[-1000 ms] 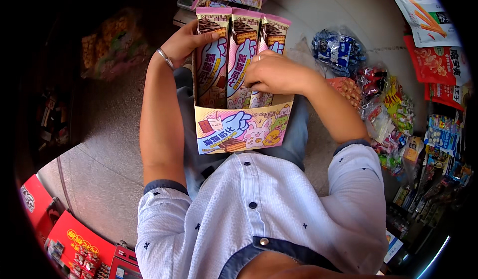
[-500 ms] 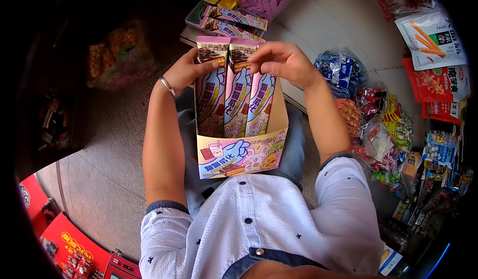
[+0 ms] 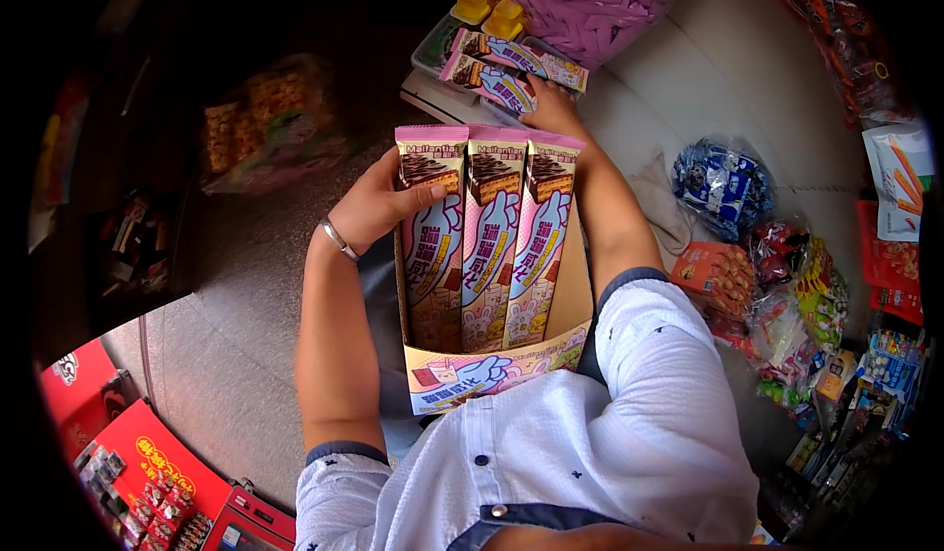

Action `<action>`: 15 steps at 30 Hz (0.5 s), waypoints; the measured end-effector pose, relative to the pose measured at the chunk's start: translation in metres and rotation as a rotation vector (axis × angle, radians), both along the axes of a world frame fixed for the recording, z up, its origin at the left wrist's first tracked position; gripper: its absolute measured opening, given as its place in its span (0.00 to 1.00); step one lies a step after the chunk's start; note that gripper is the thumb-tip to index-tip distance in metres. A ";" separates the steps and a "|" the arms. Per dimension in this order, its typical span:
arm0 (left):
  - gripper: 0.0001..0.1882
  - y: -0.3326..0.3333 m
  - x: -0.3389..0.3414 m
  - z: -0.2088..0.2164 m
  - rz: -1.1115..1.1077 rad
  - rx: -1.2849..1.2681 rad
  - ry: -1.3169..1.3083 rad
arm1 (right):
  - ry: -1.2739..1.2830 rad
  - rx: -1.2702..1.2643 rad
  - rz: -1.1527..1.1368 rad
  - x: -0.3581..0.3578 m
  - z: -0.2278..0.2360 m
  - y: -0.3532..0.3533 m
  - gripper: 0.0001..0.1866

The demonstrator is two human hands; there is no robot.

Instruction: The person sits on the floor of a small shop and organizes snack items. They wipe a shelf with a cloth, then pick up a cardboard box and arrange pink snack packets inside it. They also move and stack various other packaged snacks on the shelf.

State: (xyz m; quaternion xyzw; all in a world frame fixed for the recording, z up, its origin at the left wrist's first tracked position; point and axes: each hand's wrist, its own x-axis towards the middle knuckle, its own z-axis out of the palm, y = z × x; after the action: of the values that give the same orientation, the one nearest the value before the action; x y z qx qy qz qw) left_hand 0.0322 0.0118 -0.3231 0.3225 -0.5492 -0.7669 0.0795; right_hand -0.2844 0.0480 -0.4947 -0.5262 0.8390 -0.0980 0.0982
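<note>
An open cardboard display box (image 3: 580, 349) rests on my lap, holding three tall pink-and-yellow wafer bar packets (image 3: 492, 241) side by side. My left hand (image 3: 385, 202) is closed around the box's upper left side, its thumb pressing on the leftmost packet; the other fingers are hidden behind. My right arm stretches past the box. At its end, my right hand (image 3: 553, 107) is closed on the right part of the nearer of two matching packets (image 3: 487, 81), lying on a clear-sided tray; its grip is partly hidden.
Two yellow cups (image 3: 472, 2) and a purple woven basket (image 3: 580, 0) stand beyond the tray. Bagged snacks, among them a blue bundle (image 3: 723, 187), line the floor at right. A bag of puffed snacks (image 3: 261, 118) lies left, red boxes (image 3: 157, 463) lower left.
My right hand has left the packets in the box and reached forward to those on the tray. My left hand stays at the box's left side. The view has shifted.
</note>
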 end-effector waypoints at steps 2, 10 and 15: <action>0.30 -0.001 -0.005 0.002 -0.010 0.010 0.010 | -0.136 0.013 0.037 -0.010 0.007 -0.002 0.37; 0.29 -0.010 -0.010 -0.019 -0.061 -0.085 -0.003 | -0.171 -0.494 -0.015 -0.018 0.161 0.051 0.21; 0.31 -0.009 -0.011 -0.023 -0.051 0.021 0.037 | -0.395 -0.806 0.071 0.046 0.262 0.099 0.14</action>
State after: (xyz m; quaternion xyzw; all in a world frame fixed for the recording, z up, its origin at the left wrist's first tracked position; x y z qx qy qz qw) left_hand 0.0214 0.0025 -0.3460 0.2949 -0.5474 -0.7803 0.0670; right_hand -0.2385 0.1465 -0.2323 -0.5222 0.6804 -0.5120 0.0471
